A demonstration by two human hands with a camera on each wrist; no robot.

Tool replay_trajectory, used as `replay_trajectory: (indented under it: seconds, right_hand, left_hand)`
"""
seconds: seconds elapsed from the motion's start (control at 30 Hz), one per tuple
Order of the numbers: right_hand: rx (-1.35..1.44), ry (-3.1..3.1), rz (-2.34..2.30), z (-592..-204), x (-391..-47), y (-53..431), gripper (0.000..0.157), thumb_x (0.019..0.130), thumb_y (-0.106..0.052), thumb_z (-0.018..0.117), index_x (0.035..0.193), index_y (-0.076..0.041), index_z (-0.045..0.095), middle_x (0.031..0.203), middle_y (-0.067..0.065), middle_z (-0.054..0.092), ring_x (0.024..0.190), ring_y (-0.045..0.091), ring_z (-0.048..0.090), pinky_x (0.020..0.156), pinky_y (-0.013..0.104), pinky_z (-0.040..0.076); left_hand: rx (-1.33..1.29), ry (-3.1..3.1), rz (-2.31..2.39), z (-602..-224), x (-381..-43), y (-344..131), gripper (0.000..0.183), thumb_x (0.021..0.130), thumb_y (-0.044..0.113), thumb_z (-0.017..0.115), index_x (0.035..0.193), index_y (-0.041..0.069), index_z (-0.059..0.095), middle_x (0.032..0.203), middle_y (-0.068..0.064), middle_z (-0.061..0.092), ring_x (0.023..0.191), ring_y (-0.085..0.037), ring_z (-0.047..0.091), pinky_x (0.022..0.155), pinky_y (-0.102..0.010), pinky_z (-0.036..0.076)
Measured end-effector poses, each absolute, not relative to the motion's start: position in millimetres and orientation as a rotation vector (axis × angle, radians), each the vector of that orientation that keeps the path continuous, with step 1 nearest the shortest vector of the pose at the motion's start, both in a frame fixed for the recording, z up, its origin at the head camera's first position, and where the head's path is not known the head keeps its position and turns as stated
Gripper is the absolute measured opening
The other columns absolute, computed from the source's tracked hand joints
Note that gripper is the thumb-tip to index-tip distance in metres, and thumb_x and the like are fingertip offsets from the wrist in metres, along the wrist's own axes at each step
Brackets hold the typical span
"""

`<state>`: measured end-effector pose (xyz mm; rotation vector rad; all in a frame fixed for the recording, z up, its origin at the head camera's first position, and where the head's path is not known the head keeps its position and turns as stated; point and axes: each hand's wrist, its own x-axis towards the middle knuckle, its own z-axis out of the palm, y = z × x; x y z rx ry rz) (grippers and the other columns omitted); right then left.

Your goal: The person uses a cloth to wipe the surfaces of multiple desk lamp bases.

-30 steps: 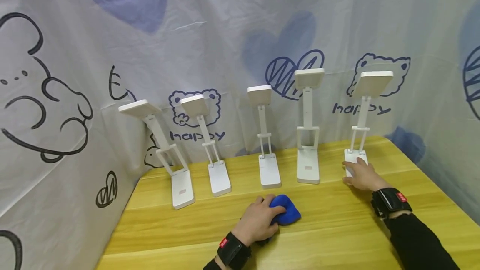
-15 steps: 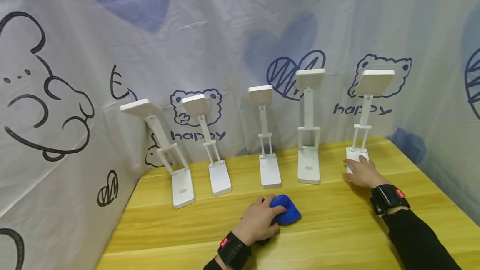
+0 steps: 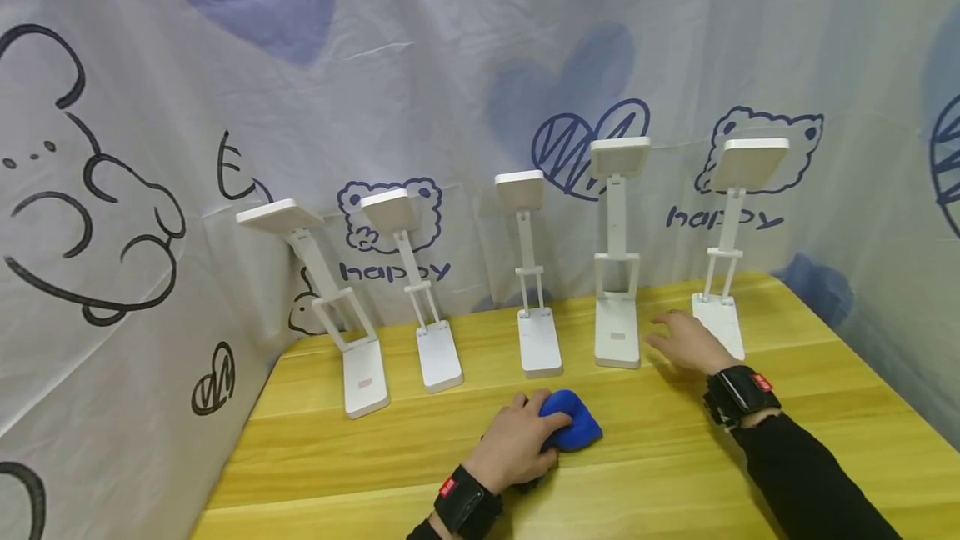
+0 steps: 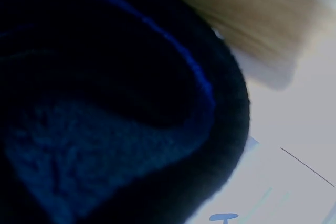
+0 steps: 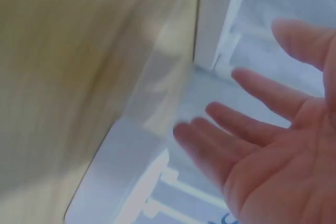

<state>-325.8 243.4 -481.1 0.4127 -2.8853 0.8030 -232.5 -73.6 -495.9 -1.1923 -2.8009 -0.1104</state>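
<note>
Several white folding desk lamps stand in a row along the back of the table. My right hand is held between the bases of the rightmost lamp and the lamp to its left, fingers extended and holding nothing. In the right wrist view the same hand shows its palm and spread fingers, apart from a lamp base. Near the table's front, my left hand grips a blue cloth. The cloth's dark blue fabric fills much of the left wrist view.
Three more lamps stand to the left: the middle lamp, another lamp and the leftmost lamp. Behind them hangs a patterned white curtain, which also closes off both sides. The yellow wood-grain table carries everything.
My right hand has come off the base of the rightmost lamp and moved left toward the neighbouring lamp. The left hand stays in place with the blue cloth.
</note>
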Motion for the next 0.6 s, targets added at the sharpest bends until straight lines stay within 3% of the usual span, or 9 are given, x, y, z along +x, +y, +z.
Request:
replay_trajectory:
  seconds: [0.17,0.3,0.43,0.6]
  right_hand:
    - [0.345,-2.881,0.943,-477.9,-329.9,231.5,0.054,0.094,-0.025,0.054,0.128,0.016,0.046,0.122,0.040,0.051,0.108,0.051,0.049,0.091,0.063,0.041]
    - [0.272,-2.798,1.098,-474.3,-338.1,227.7,0.052,0.099,-0.023,0.045,0.135,0.015,0.035,0.124,0.041,0.048,0.109,0.051,0.049,0.091,0.062,0.042]
    - [0.214,-2.636,1.261,-467.4,-350.2,221.9,0.051,0.103,-0.023,0.034,0.141,0.011,0.027,0.130,0.040,0.043,0.115,0.051,0.044,0.094,0.062,0.039]
    - [0.270,-2.459,1.367,-457.3,-363.9,214.9,0.054,0.104,-0.025,0.030,0.144,0.009,0.020,0.136,0.040,0.036,0.121,0.052,0.037,0.099,0.064,0.032]
  left_hand:
    - [-1.201,-2.784,-0.094,-495.4,-231.8,-72.7,0.043,0.085,0.029,0.063,0.128,0.030,0.058,0.132,-0.011,0.051,0.102,-0.027,0.051,0.077,-0.038,0.053]
    - [-1.201,-2.772,-0.097,-494.8,-230.7,-71.8,0.042,0.085,0.029,0.064,0.127,0.029,0.059,0.131,-0.011,0.051,0.102,-0.027,0.052,0.075,-0.038,0.053]
    - [-1.191,-2.776,-0.110,-494.2,-230.1,-72.4,0.043,0.084,0.028,0.064,0.127,0.029,0.059,0.131,-0.011,0.052,0.102,-0.028,0.051,0.076,-0.039,0.053]
    - [-1.184,-2.780,-0.115,-494.6,-230.0,-72.8,0.043,0.084,0.027,0.064,0.126,0.028,0.059,0.131,-0.011,0.052,0.103,-0.028,0.051,0.076,-0.040,0.053]
